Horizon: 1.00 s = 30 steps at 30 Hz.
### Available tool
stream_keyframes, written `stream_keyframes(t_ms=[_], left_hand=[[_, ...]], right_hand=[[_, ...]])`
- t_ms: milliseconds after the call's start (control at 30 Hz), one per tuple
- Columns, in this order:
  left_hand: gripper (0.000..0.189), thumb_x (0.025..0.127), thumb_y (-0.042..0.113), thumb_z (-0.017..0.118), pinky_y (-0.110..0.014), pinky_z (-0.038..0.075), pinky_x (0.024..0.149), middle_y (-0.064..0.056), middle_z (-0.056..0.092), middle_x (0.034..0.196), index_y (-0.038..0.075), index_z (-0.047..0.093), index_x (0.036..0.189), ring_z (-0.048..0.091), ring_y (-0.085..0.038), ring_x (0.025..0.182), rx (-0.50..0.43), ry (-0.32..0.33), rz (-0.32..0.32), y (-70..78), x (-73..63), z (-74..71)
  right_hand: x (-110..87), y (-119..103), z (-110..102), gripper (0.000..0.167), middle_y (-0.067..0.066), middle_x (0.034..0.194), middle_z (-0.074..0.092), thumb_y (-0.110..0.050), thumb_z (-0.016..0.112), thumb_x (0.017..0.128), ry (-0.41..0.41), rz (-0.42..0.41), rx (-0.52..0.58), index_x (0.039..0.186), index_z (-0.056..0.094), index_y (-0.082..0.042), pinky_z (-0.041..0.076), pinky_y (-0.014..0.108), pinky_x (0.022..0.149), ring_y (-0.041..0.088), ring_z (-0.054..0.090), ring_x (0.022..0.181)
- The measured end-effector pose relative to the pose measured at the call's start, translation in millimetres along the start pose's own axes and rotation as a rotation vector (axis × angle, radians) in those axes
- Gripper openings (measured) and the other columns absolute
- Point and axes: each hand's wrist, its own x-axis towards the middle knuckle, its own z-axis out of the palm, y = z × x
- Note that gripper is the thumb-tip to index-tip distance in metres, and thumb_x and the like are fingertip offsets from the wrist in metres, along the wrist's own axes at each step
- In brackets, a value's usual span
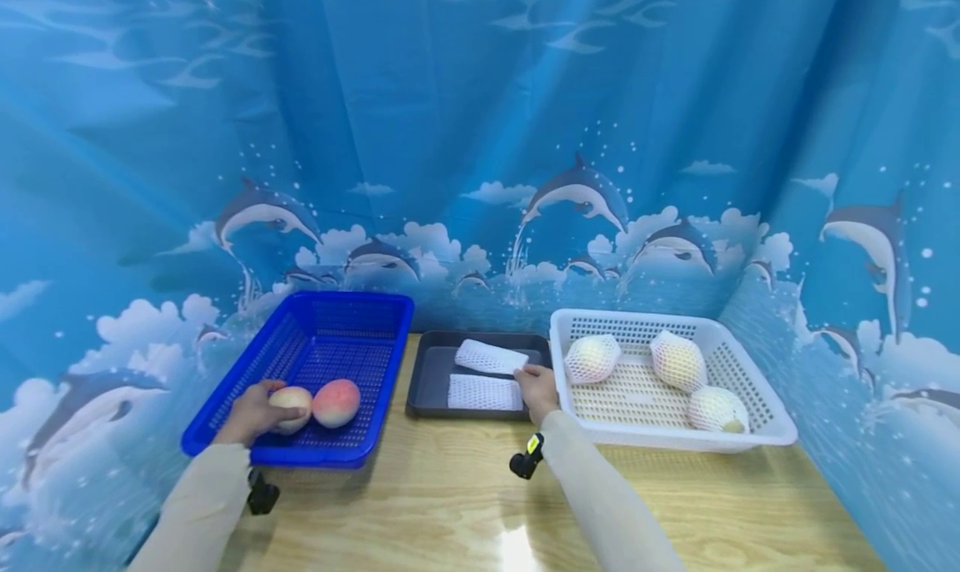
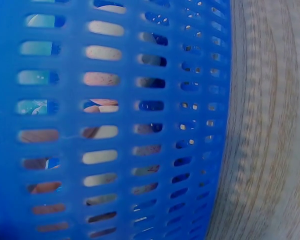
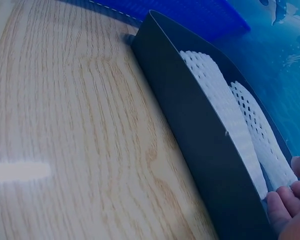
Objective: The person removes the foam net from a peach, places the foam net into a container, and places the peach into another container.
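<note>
The pale peach point(image 1: 289, 399), in the blue basket point(image 1: 307, 455) left of the dark tray point(image 1: 430, 380), lies between the thumb and fingers of the gripping left hand point(image 1: 250, 413), while the right hand point(image 1: 537, 391) pinches the right end of the farther of 2 foam nets point(image 1: 489, 356) in the tray. This looks like the picking-up step, the next move calling for lifting both clear. A redder peach point(image 1: 336, 403) sits beside the first; right of the tray, a white basket point(image 1: 675, 440) holds 3 netted fruits point(image 1: 678, 362).

Narrow gap between blue basket point(image 1: 322, 457) and tray point(image 1: 432, 380)
</note>
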Motion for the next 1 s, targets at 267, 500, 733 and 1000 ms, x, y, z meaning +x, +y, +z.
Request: stream_keyframes(t_ms=[267, 500, 733, 1000], left_hand=[[0.071, 0.079, 0.016, 0.076, -0.055, 0.049, 0.089, -0.043, 0.045, 0.125, -0.021, 0.041, 0.129, 0.049, -0.053, 0.111, -0.015, 0.003, -0.028, 0.2, -1.3, -1.2], [0.068, 0.081, 0.016, 0.075, -0.056, 0.047, 0.091, -0.042, 0.044, 0.127, -0.02, 0.042, 0.128, 0.047, -0.054, 0.113, -0.015, 0.023, -0.041, 2.2, -1.4, -1.4], [0.061, 0.084, 0.011, 0.07, -0.058, 0.042, 0.098, -0.041, 0.042, 0.131, -0.021, 0.043, 0.128, 0.042, -0.055, 0.119, -0.008, 0.062, -0.022, 3.2, -0.7, -1.2], [0.06, 0.088, 0.014, 0.067, -0.058, 0.037, 0.103, -0.04, 0.04, 0.134, -0.018, 0.041, 0.132, 0.039, -0.054, 0.123, -0.025, 0.081, -0.03, 3.5, -1.9, -0.2]], right_hand=[[0.2, -2.4, 0.0, 0.044, 0.024, 0.129, 0.057, -0.017, 0.059, 0.093, -0.013, 0.002, 0.002, 0.131, 0.053, 0.004, 0.047, 0.047, 0.1, 0.037, 0.053, 0.12], [-2.3, -2.9, 2.0, 0.045, 0.025, 0.13, 0.056, -0.02, 0.058, 0.094, -0.012, -0.038, -0.044, 0.131, 0.053, 0.006, 0.048, 0.047, 0.099, 0.038, 0.054, 0.119], [-7.3, -6.7, 3.5, 0.048, 0.022, 0.134, 0.053, -0.023, 0.058, 0.095, -0.023, -0.044, -0.058, 0.136, 0.049, 0.002, 0.047, 0.048, 0.1, 0.037, 0.051, 0.123], [-12.7, -14.9, 3.9, 0.047, 0.022, 0.135, 0.053, -0.022, 0.061, 0.093, 0.009, -0.112, -0.07, 0.133, 0.053, 0.001, 0.044, 0.047, 0.103, 0.037, 0.048, 0.126]])
